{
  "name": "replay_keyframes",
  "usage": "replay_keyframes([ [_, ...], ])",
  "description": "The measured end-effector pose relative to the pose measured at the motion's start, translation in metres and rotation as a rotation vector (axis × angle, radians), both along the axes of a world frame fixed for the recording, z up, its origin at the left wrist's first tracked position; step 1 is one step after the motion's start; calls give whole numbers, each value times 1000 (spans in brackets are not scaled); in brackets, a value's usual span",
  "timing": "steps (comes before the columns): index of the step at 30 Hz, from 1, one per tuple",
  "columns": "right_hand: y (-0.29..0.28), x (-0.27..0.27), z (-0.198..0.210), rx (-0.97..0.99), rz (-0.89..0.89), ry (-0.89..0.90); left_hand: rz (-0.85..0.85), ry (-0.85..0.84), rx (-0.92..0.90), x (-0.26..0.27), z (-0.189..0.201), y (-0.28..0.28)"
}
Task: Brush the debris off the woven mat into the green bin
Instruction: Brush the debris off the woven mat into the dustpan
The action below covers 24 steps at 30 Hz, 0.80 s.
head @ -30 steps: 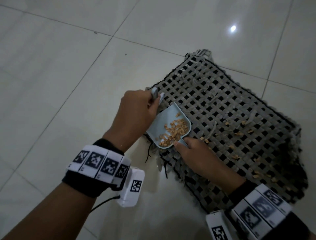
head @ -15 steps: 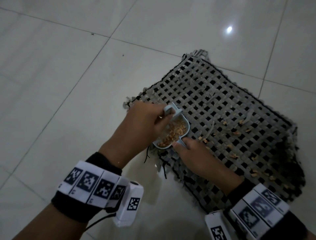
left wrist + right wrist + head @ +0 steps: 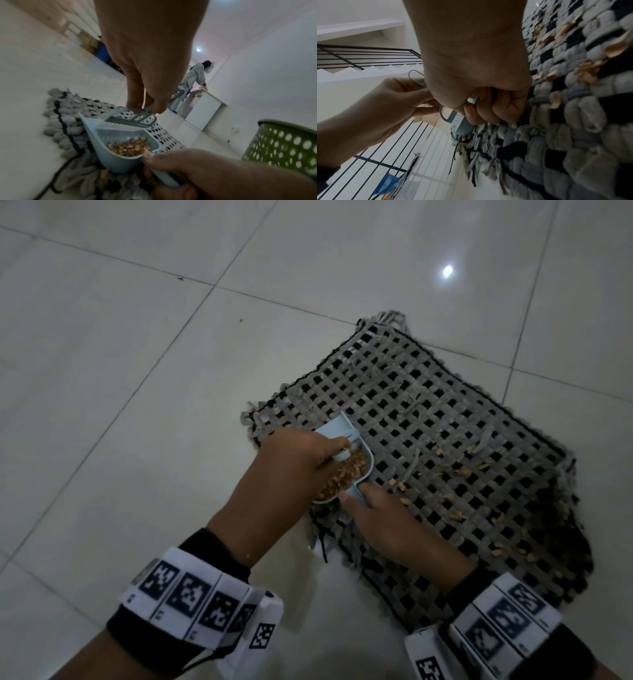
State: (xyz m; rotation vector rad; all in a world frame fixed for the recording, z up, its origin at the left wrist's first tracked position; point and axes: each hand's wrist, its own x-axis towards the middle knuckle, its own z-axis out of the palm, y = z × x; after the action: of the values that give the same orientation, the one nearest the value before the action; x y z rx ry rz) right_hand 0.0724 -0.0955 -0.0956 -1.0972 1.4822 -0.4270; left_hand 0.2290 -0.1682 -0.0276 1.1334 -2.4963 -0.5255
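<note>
The grey-and-black woven mat lies on the tiled floor, with tan debris bits scattered over its right half. At its near left edge a light blue dustpan is tilted up, a heap of debris inside it. My right hand grips the pan's handle. My left hand pinches the loop handle of a small brush, whose bristles stand inside the pan. The green bin, with a perforated wall, shows only in the left wrist view, to the right.
Pale floor tiles surround the mat. Another person stands at a white counter in the background. A black stair railing and a blue item appear in the right wrist view.
My left hand has brought the brush from the pan's left edge to over the pan. The pan has tipped up and the debris has piled toward its handle end.
</note>
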Motion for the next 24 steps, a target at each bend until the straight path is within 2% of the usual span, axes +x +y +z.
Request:
replay_keyframes([
  [3,4,-2,5,-8,-17,-33,-18,17,147,4,9,2],
  [7,17,-7,17,-69,-48,-62,191,205,335,17,36,-4],
  [13,42,-24,26,-54,-102,-68,272,395,583,30,72,-22],
  [17,69,-39,32,-49,-105,-62,339,424,630,29,83,-15],
  [21,100,-52,37,-3,-119,-48,388,442,698,23,73,-2],
  [24,125,-60,34,12,-140,31,416,468,629,16,64,12],
])
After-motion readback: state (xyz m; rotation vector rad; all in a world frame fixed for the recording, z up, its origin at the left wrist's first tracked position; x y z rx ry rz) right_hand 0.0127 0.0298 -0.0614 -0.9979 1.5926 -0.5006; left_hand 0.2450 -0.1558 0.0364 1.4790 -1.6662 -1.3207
